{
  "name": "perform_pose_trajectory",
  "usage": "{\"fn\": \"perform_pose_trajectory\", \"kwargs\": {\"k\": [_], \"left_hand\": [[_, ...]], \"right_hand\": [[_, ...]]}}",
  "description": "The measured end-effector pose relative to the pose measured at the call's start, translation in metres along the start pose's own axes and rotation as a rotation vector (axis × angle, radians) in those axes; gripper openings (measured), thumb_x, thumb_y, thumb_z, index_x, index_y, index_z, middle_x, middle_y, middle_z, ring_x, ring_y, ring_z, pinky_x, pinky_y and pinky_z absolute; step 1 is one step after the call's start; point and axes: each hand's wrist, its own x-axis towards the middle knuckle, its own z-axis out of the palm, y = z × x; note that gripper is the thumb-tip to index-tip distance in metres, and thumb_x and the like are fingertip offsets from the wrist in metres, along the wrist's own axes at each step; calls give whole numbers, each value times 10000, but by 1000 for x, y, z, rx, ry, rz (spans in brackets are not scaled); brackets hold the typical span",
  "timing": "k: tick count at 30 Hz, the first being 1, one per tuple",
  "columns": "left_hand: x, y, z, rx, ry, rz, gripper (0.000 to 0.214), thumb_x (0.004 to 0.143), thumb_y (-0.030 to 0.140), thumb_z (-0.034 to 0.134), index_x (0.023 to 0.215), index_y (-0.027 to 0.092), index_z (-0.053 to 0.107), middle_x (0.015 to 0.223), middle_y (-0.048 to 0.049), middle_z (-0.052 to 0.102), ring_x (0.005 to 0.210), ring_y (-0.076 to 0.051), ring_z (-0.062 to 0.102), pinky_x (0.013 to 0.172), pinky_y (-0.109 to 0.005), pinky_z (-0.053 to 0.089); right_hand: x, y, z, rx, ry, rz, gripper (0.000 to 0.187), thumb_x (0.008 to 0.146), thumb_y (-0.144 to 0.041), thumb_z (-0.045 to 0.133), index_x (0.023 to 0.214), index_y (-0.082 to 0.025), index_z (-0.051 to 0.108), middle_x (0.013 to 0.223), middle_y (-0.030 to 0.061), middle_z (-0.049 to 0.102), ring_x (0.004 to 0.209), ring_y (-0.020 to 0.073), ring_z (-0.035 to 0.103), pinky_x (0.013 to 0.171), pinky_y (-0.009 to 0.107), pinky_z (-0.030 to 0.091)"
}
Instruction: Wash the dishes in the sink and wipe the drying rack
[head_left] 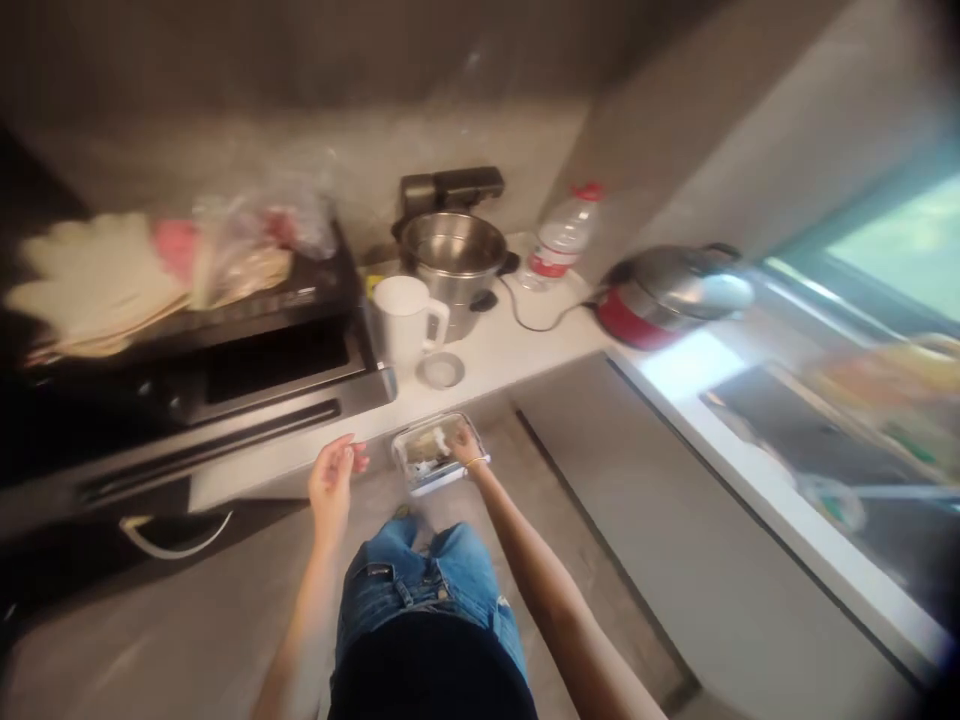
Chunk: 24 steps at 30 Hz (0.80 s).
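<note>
A rectangular clear plastic container (417,484) with a white rim is in front of the counter's edge, with whitish and brownish contents that are too blurred to name. My right hand (466,448), with a thin bracelet at the wrist, closes on the container's right end, its fingertips over the inner side. To the left, apart from the container, my left hand (332,478) is raised with loosely bent fingers and nothing in it. On the counter just beyond stand a white mug (405,318) and a small round grey dish (441,371).
A stand mixer (450,185) with a steel bowl (454,250) stands behind the mug. Farther right are a red-capped plastic bottle (562,240) and a red electric cooker (637,315). An oven (277,360) on the left carries gloves (105,275) and plastic bags (262,230).
</note>
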Motion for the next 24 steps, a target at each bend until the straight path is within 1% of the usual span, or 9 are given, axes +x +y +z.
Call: {"fn": "perform_pose_trajectory", "kwargs": {"k": [2, 4, 6, 9, 12, 15, 20, 22, 24], "left_hand": [[-3, -14, 19, 47, -137, -45, 455, 792, 518, 732, 1087, 175, 688, 976, -78, 754, 754, -159, 708, 723, -283, 577], [-6, -30, 47, 116, -309, -97, 444, 781, 539, 731, 1024, 169, 706, 972, -93, 757, 817, -188, 722, 772, -299, 580], [-10, -46, 84, 184, -507, -132, 426, 780, 550, 721, 966, 167, 722, 948, -103, 760, 854, -212, 727, 801, -315, 578], [-21, -61, 154, 254, -822, -106, 374, 796, 526, 698, 919, 174, 737, 913, -101, 765, 850, -226, 729, 809, -332, 573], [-43, -66, 236, 304, -1091, -16, 280, 815, 455, 680, 868, 189, 747, 888, -84, 769, 836, -217, 722, 811, -326, 557], [-77, -70, 327, 340, -1282, 55, 233, 814, 420, 667, 810, 201, 744, 825, -55, 765, 789, -199, 707, 783, -304, 535], [-154, -93, 472, 443, -1417, 111, 375, 811, 493, 628, 580, 197, 631, 613, -17, 689, 626, -168, 640, 686, -280, 486], [-186, -106, 519, 449, -1473, 92, 417, 840, 516, 575, 575, 197, 617, 609, -22, 688, 629, -172, 644, 683, -284, 486], [-216, -116, 558, 418, -1565, 56, 377, 853, 499, 554, 667, 195, 675, 711, -42, 739, 714, -192, 685, 725, -296, 505]], "right_hand": [[-3, 12, -2, 64, 46, 90, 305, 605, -217, 748, 906, -214, 698, 1105, 73, 727, 1141, 255, 636, 1034, 419, 475], [-6, 19, -17, 143, 80, 155, 273, 634, -226, 738, 907, -224, 717, 1075, 56, 738, 1084, 240, 663, 982, 405, 513], [-11, 24, -43, 247, 93, 201, 249, 672, -261, 726, 919, -223, 731, 1016, 47, 748, 1004, 230, 688, 918, 407, 541], [-21, 31, -98, 497, 113, 234, 287, 705, -353, 725, 960, -221, 730, 968, 42, 747, 953, 205, 696, 890, 377, 532], [-31, 39, -169, 721, 218, 184, 365, 667, -426, 764, 967, -221, 726, 956, 48, 745, 936, 185, 692, 880, 337, 514], [-40, 52, -253, 835, 372, 121, 416, 619, -450, 793, 956, -214, 730, 953, 63, 746, 917, 188, 691, 848, 323, 514], [-58, 87, -401, 922, 620, 108, 404, 602, -424, 800, 935, -207, 728, 922, 66, 751, 889, 182, 694, 820, 298, 512], [-63, 101, -453, 931, 676, 123, 381, 598, -399, 804, 918, -207, 728, 905, 62, 753, 872, 178, 697, 816, 295, 514], [-62, 112, -498, 941, 696, 135, 348, 610, -379, 798, 902, -202, 729, 900, 65, 755, 874, 182, 703, 832, 304, 521]]}}
